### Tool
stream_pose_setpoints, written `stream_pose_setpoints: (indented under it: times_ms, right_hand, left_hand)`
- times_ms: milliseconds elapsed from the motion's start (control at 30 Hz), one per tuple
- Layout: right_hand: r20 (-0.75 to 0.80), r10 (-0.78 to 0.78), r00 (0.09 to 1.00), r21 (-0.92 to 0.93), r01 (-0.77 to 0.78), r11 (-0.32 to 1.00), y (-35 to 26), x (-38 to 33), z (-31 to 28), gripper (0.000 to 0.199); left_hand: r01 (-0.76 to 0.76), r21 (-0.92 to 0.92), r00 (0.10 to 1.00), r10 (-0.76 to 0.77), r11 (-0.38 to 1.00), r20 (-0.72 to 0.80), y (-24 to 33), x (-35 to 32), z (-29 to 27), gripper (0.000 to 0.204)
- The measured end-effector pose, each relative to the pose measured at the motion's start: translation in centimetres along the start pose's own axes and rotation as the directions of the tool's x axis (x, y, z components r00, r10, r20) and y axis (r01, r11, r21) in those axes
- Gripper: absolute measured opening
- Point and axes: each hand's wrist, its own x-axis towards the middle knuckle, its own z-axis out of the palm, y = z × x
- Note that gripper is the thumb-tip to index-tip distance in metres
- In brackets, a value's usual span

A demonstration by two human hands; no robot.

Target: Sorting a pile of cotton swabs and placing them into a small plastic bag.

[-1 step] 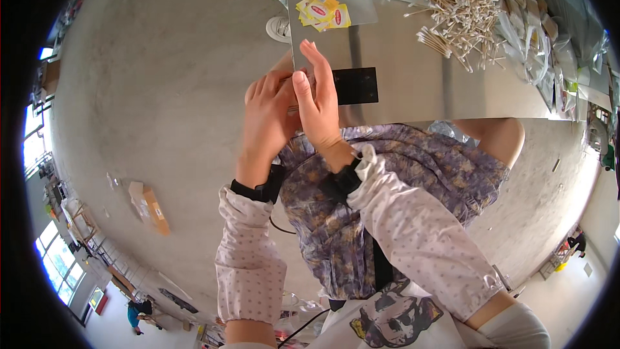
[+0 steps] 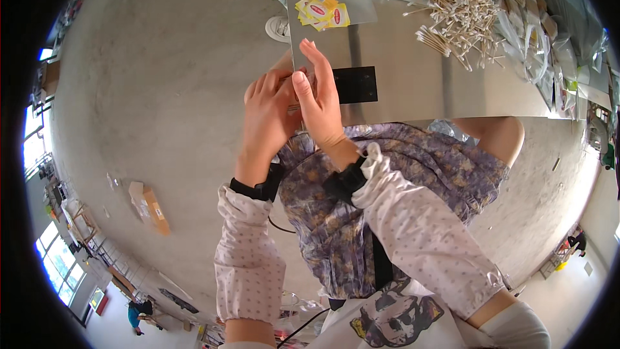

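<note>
Left hand (image 2: 268, 113) and right hand (image 2: 320, 94) pressed together, fingers curled round something small between them; I cannot tell what. Yellow sachets (image 2: 321, 10) beyond grip on metal table (image 2: 413, 84). My worry: loose pinch, item slips.

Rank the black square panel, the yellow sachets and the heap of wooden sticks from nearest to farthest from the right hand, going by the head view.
1. Black square panel, on the metal table just right of the right hand.
2. Yellow sachets, at the table's far edge, above the hand.
3. Heap of wooden sticks, far right on the table.
</note>
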Motion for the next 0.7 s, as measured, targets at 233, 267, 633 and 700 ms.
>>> stream_pose_setpoints:
  times_ms: [233,267,633,700]
  right_hand:
    - [-0.046,0.191,0.981,0.235,-0.175,0.956,-1.4,-0.3,-6.3,0.041]
    - [-0.053,0.202,0.978,0.254,-0.182,0.95,-1.9,-1.0,-7.7,0.038]
    - [-0.053,0.418,0.907,0.128,-0.409,0.904,-5.8,-10.8,-20.2,0.029]
    - [-0.039,0.408,0.912,0.133,-0.4,0.907,-6.5,-10.9,-20.6,0.029]
  left_hand:
    - [0.041,-0.052,0.988,-0.033,0.998,0.152,0.2,2.6,-1.3,0.045]
    - [0.033,-0.046,0.988,-0.026,0.998,0.15,0.2,3.1,-1.3,0.045]
    - [0.327,0.084,0.894,-0.337,0.941,0.296,0.4,4.7,-2.6,0.025]
    - [0.381,0.18,0.855,-0.42,0.907,0.305,0.3,3.8,-3.9,0.025]
